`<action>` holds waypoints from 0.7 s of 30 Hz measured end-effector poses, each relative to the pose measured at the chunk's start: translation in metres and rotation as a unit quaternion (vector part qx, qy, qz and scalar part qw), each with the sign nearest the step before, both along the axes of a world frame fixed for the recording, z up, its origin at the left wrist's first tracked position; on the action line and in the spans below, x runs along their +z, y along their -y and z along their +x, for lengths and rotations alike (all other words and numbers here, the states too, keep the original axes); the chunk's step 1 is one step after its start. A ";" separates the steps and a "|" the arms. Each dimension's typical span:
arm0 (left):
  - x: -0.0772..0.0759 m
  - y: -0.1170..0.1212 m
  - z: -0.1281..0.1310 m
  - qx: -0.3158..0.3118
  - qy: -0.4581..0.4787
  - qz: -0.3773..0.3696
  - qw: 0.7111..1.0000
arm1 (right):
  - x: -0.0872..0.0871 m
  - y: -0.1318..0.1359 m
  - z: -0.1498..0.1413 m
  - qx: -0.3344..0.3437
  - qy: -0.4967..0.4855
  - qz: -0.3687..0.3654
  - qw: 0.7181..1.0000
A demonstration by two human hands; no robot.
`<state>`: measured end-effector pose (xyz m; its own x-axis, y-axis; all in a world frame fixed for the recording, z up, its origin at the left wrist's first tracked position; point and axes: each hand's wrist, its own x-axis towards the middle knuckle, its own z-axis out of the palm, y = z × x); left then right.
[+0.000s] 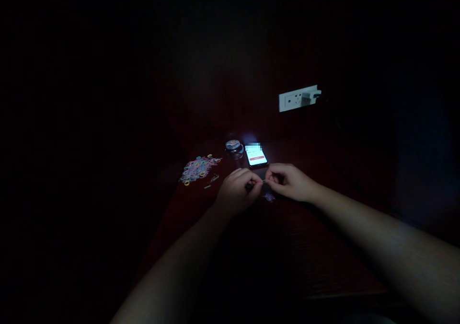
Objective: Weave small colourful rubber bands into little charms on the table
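Observation:
My left hand (240,188) and my right hand (287,181) meet over the dark red table with thumbs and forefingers pinched. Between their fingertips runs a thin, pale elastic band (264,181), too small and dim to show in detail. Just below the fingers lies a little heap of purple elastic bands (269,197). To the left of my left hand spreads a larger pile of small multicoloured elastic bands (197,169), with a few loose pieces (213,178) beside it.
A phone (256,155) with a lit screen lies beyond my hands. Left of it stands a clear round jar (234,148) with a patterned lid. A white wall socket (297,98) with a plugged-in charger is at the back right. Most surroundings are dark.

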<state>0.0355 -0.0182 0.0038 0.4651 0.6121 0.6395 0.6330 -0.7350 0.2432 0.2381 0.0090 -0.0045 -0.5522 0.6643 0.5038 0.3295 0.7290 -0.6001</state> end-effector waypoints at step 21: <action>-0.003 -0.003 -0.005 0.042 0.057 -0.005 0.998 | 0.002 0.003 -0.001 -0.001 -0.003 0.009 1.000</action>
<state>0.0307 -0.0150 0.0009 0.3371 0.6524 0.6788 0.6601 -0.6779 0.3237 0.2376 0.0061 -0.0021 -0.5474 0.6559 0.5198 0.3274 0.7394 -0.5882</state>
